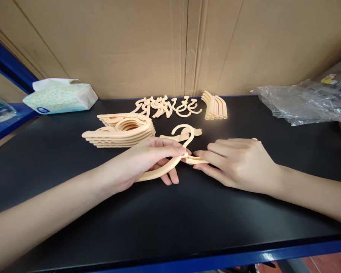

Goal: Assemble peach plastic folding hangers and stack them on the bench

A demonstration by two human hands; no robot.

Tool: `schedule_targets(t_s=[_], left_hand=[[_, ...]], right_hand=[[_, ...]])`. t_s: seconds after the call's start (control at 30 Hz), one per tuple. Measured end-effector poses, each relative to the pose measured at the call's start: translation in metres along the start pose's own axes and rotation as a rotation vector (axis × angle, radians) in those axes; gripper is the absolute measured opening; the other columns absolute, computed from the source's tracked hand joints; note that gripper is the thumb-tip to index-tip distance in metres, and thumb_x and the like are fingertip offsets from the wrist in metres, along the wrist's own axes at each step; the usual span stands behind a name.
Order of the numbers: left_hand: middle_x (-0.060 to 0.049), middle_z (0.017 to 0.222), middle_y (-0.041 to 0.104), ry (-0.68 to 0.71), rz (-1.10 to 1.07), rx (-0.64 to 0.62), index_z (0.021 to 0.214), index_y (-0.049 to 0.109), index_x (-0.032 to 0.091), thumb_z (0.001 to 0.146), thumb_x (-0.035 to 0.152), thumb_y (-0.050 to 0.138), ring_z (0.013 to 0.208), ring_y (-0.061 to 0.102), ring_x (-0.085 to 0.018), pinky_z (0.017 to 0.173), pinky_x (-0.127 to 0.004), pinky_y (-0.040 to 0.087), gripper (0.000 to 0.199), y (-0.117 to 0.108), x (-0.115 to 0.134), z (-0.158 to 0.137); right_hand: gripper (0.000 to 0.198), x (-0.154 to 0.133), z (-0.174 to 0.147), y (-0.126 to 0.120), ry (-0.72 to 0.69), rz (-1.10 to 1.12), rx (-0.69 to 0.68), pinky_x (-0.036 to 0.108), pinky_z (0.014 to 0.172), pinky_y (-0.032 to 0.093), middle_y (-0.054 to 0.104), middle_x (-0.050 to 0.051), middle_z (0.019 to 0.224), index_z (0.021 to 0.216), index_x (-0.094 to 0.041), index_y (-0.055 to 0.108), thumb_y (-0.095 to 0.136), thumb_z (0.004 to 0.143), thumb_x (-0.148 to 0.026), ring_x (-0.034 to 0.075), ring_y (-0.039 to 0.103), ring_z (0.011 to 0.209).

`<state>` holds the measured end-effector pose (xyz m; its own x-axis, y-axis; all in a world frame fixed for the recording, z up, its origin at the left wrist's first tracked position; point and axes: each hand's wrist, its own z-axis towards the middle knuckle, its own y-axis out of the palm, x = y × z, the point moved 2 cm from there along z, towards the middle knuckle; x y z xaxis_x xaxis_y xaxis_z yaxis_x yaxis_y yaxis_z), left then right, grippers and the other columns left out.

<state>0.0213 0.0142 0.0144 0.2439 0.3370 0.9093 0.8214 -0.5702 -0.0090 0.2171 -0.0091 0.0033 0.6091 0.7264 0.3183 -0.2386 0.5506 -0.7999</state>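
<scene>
Brown cardboard sheeting (pixel 116 45) is standing behind the wide, matte-black surface (pixel 165 227), whose smooth top could be letting a dropped piece skid over the front edge. A crinkled, clear plastic bag (pixel 290 100) is slumping at the right rear, and a pale, patterned soft pack of tissues (pixel 62 98) is resting at the left rear. A tiered stack of pale peach plastic hangers (pixel 119 132) is sitting just beyond the left hand (pixel 143 157), so a careless forward nudge could be toppling it. That hand's fingers are pinching a pale peach, curved plastic hanger arm (pixel 159 172) where it is meeting a pale peach, C-shaped plastic hook (pixel 192 134), near the middle of the surface. The right hand (pixel 238 161) is keeping its fingers clamped on a slim, pale peach plastic piece (pixel 197 160), mostly covered by the hand, its exposed end lying right beside the hook's base. Whether the two are connecting is impossible to tell. Pressing while the ends are sitting askew could be straining the small joint (pixel 185 154), and a loosening left pinch could be letting the hook swivel
</scene>
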Motion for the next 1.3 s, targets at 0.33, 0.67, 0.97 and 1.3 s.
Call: schedule_targets(t_s=[0.33, 0.67, 0.97, 1.3], left_hand=[[-0.002, 0.07, 0.073, 0.002, -0.035, 0.021, 0.094, 0.075, 0.019, 0.086, 0.037, 0.068, 0.062, 0.069, -0.013, 0.056, -0.017, 0.057, 0.022, -0.0034, -0.0045, 0.0036], [-0.003, 0.073, 0.074, -0.005, -0.004, 0.02, 0.094, 0.077, 0.02, 0.085, 0.039, 0.068, 0.065, 0.069, -0.014, 0.057, -0.018, 0.056, 0.023, -0.0034, -0.0049, 0.0023], [-0.003, 0.091, 0.076, 0.007, -0.003, 0.027, 0.092, 0.076, 0.021, 0.084, 0.036, 0.07, 0.078, 0.069, -0.014, 0.063, -0.019, 0.058, 0.018, -0.0035, -0.0061, 0.0025], [-0.003, 0.083, 0.075, 0.046, 0.054, 0.015, 0.089, 0.075, 0.019, 0.085, 0.034, 0.068, 0.079, 0.069, -0.015, 0.066, -0.019, 0.056, 0.017, 0.001, -0.0031, 0.002]], right_hand=[[0.029, 0.0006, -0.0001, 0.0, 0.008, -0.024, -0.01, 0.028, 0.052, 0.03, 0.057, -0.002, 0.058, 0.083, -0.016, 0.071, 0.051, 0.096, -0.033, 0.012, 0.05, 0.053], [0.029, 0.0008, 0.0, 0.0002, 0.014, -0.027, -0.016, 0.028, 0.052, 0.029, 0.057, -0.001, 0.059, 0.087, -0.016, 0.071, 0.049, 0.097, -0.032, 0.011, 0.05, 0.055], [0.027, -0.0002, 0.0004, -0.0019, -0.038, -0.045, 0.046, 0.026, 0.051, 0.032, 0.057, -0.003, 0.057, 0.083, -0.017, 0.069, 0.051, 0.097, -0.032, 0.01, 0.05, 0.053], [0.028, -0.0022, 0.0016, -0.0039, -0.067, -0.001, 0.07, 0.026, 0.047, 0.032, 0.054, -0.005, 0.052, 0.079, -0.017, 0.071, 0.054, 0.096, -0.032, 0.009, 0.048, 0.047]])
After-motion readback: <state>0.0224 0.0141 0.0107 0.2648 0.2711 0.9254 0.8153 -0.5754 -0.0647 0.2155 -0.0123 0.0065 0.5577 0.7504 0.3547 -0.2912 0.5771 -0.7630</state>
